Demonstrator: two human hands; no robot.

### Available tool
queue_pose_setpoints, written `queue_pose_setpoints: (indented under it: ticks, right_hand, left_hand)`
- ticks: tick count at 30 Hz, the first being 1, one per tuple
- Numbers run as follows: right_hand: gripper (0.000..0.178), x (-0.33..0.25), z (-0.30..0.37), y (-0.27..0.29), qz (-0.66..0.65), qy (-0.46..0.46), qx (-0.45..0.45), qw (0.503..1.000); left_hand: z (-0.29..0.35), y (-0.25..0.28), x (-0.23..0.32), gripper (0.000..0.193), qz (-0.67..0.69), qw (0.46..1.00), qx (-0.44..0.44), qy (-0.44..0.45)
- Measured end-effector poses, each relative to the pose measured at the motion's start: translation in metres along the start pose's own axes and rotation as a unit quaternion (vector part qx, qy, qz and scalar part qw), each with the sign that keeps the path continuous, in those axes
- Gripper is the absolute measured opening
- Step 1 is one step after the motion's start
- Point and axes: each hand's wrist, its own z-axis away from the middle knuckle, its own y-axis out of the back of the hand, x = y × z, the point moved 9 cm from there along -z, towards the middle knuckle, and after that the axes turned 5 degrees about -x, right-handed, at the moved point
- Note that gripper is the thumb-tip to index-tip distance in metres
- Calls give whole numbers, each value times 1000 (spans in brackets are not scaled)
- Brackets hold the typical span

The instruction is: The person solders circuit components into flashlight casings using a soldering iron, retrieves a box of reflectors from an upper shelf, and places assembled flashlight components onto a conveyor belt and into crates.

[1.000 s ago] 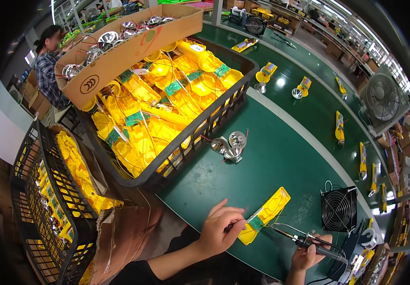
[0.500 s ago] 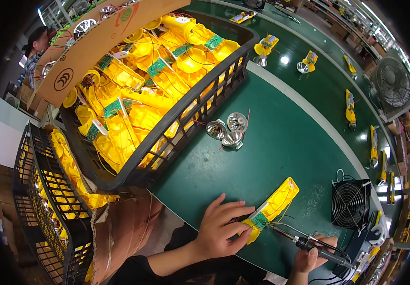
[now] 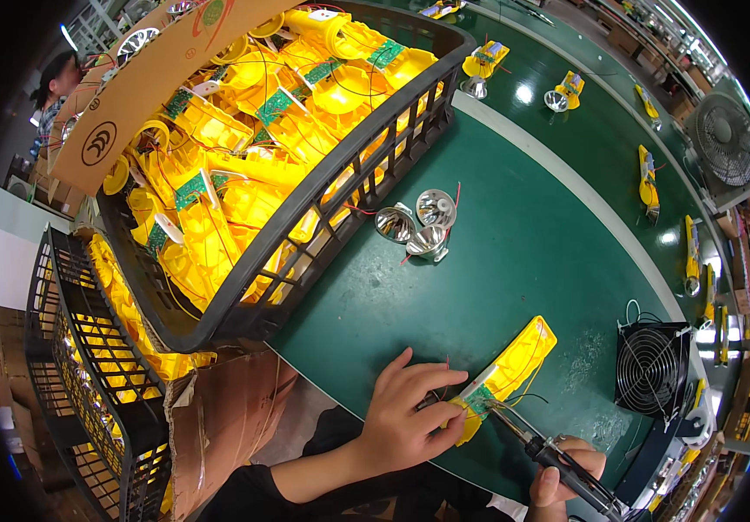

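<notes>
A yellow plastic flashlight housing point(image 3: 514, 358) lies slanted on the green tabletop, with a small green circuit board point(image 3: 479, 401) and thin wires at its near end. My left hand point(image 3: 410, 413) is closed at that end, thumb and fingertips against the housing; something dark behind the fingers is mostly hidden. In my right hand point(image 3: 573, 470) is a soldering iron point(image 3: 557, 461), gripped by its black handle. Its tip points up-left and meets the board among the wires. Beyond my hands, three shiny reflectors point(image 3: 427, 242) with red wires sit together on the table.
A black crate point(image 3: 244, 300) heaped with yellow housings stands at the far left, behind a cardboard flap point(image 3: 144, 96). Another black crate point(image 3: 105, 348) is lower left. A small black fan point(image 3: 651, 370) stands at right. Farther off, a green conveyor point(image 3: 596, 139) carries housings; a person point(image 3: 57, 87) is at left.
The view has shifted slightly. My right hand and the soldering iron have come a little lower, with the iron steeper; its tip stays at the board. The left hand keeps its place on the housing.
</notes>
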Motion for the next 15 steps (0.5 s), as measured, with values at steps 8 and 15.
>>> queue_pose_setpoints:
  ticks: [8,15]
  right_hand:
    - [33,-1,-1,-6,4,21,-43,999]
    - [32,-1,-3,-7,-10,11,-45,999]
  left_hand:
    - [1,0,0,12,-6,1000,3,-1]
    - [2,0,2,12,-10,1000,1,-1]
